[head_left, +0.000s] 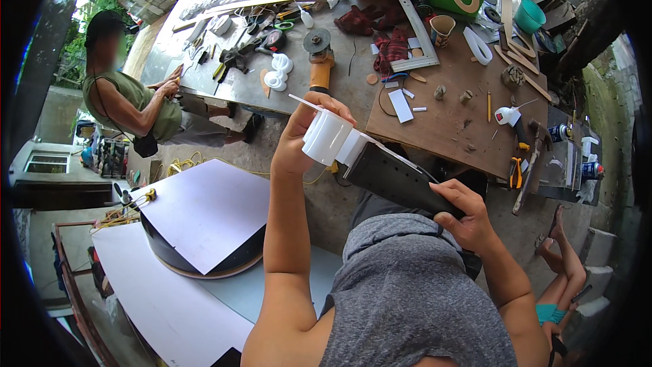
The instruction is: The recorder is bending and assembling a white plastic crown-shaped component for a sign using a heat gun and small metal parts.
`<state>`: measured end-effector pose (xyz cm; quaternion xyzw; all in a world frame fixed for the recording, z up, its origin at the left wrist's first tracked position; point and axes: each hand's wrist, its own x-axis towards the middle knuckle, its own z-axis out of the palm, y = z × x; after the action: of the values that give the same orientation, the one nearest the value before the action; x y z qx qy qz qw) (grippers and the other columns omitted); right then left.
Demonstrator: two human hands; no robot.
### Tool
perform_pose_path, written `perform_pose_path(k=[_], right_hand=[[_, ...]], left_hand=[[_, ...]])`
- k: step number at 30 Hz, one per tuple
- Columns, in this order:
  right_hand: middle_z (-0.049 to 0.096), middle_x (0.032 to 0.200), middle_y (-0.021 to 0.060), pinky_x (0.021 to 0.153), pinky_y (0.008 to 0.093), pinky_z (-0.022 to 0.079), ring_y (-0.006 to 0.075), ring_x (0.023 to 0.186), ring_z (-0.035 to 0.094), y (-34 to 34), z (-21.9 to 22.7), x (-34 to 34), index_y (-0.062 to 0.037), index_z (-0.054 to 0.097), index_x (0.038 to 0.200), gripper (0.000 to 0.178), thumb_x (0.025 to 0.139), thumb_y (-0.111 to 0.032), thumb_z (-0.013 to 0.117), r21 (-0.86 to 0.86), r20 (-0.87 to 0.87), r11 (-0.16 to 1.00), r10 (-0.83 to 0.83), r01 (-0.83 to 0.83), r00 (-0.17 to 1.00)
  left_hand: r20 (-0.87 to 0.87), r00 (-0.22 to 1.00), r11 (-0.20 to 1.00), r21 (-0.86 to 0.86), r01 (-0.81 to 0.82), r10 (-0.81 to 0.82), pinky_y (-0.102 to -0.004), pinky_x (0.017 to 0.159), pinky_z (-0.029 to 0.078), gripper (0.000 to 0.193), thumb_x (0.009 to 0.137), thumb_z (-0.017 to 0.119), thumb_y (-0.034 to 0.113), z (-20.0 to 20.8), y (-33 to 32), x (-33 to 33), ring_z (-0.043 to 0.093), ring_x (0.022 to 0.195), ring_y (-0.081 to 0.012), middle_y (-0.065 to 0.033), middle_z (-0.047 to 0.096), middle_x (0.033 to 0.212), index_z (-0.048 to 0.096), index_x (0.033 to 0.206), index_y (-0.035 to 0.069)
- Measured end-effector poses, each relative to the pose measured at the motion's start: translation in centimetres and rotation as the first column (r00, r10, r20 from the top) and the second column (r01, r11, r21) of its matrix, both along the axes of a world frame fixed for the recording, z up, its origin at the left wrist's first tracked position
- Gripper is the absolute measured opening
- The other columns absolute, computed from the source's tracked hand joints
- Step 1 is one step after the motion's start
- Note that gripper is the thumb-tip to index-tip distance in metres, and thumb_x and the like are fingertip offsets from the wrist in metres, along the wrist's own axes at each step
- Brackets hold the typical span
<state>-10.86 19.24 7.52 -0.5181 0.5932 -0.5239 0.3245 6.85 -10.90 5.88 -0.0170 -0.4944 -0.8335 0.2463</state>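
Between my hands is a tilted workpiece with a glossy white rounded end and a long black panel. My left hand is wrapped around the white end, its fingers partly hidden behind it. At the other end, my right hand grips the black panel, with the thumb below and fingers on top. A thin white strip runs along the panel's upper edge. Just beyond my left hand, an angle grinder lies on the worktable.
White plastic rings, a metal square, a glue bottle, pliers and a hammer crowd the table. White sheets stand at lower left. One person works at far left; another's legs show at right.
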Motion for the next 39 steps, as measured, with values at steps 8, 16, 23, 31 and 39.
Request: perform_pose_path(k=[8, 16, 23, 31, 39], right_hand=[[0.065, 0.105, 0.0124, 0.079, 0.0306, 0.051, 0.0204, 0.091, 0.064, -0.1, -0.2, 0.2, -0.0007, 0.063, 0.134, 0.056, 0.091, -0.034, 0.075, 0.010, -0.020, 1.000, -0.013, 0.013, 1.000], [0.066, 0.106, 0.0132, 0.078, 0.0314, 0.053, 0.0221, 0.091, 0.065, -0.3, -0.1, 0.8, -0.0022, 0.064, 0.135, 0.055, 0.088, -0.027, 0.078, -0.015, -0.040, 0.999, -0.029, 0.028, 0.999], [0.067, 0.107, 0.0122, 0.075, 0.0345, 0.055, 0.0249, 0.089, 0.067, 0.0, -0.5, 1.2, -0.0052, 0.065, 0.134, 0.057, 0.083, -0.024, 0.081, -0.078, -0.122, 0.997, -0.033, 0.024, 0.992], [0.067, 0.108, 0.0077, 0.074, 0.0351, 0.053, 0.0235, 0.089, 0.067, 0.3, -0.6, 2.2, -0.0087, 0.066, 0.133, 0.062, 0.075, -0.023, 0.084, -0.103, -0.270, 0.994, -0.050, 0.023, 0.962], [0.066, 0.111, 0.0067, 0.074, 0.0352, 0.051, 0.0219, 0.090, 0.064, 0.5, -0.5, 2.7, -0.0109, 0.064, 0.136, 0.063, 0.077, -0.025, 0.083, -0.089, -0.351, 0.996, -0.009, -0.024, 0.936]], left_hand=[[0.077, 0.992, 0.991, 0.079, -0.106, 0.100, -0.0336, 0.099, 0.049, 0.051, 0.095, 0.068, 0.019, 0.2, 0.9, 0.1, 0.061, 0.115, -0.0247, -0.0159, 0.062, 0.119, 0.047, 0.140, 0.007], [0.148, 0.944, 0.955, -0.030, -0.295, 0.297, -0.0458, 0.112, 0.040, 0.094, 0.093, 0.061, 0.063, -0.6, 1.7, 0.6, 0.058, 0.126, -0.0350, -0.0221, 0.058, 0.133, 0.022, 0.162, 0.013], [0.266, 0.881, 0.919, -0.063, -0.389, 0.391, -0.0511, 0.115, 0.039, 0.097, 0.093, 0.056, 0.066, -1.4, 3.2, 1.0, 0.053, 0.132, -0.0378, -0.0215, 0.056, 0.136, 0.020, 0.161, 0.007], [0.049, 0.951, 0.952, 0.025, -0.305, 0.304, -0.0489, 0.116, 0.038, 0.063, 0.093, 0.066, 0.047, -3.6, 3.7, 1.8, 0.049, 0.136, -0.0358, -0.0171, 0.054, 0.142, 0.050, 0.147, 0.018], [-0.107, 0.989, 0.995, -0.008, -0.103, 0.101, -0.0549, 0.119, 0.036, 0.079, 0.071, 0.093, 0.031, -5.1, 1.5, 3.3, 0.040, 0.144, -0.0359, -0.0144, 0.046, 0.148, 0.056, 0.139, 0.020]])
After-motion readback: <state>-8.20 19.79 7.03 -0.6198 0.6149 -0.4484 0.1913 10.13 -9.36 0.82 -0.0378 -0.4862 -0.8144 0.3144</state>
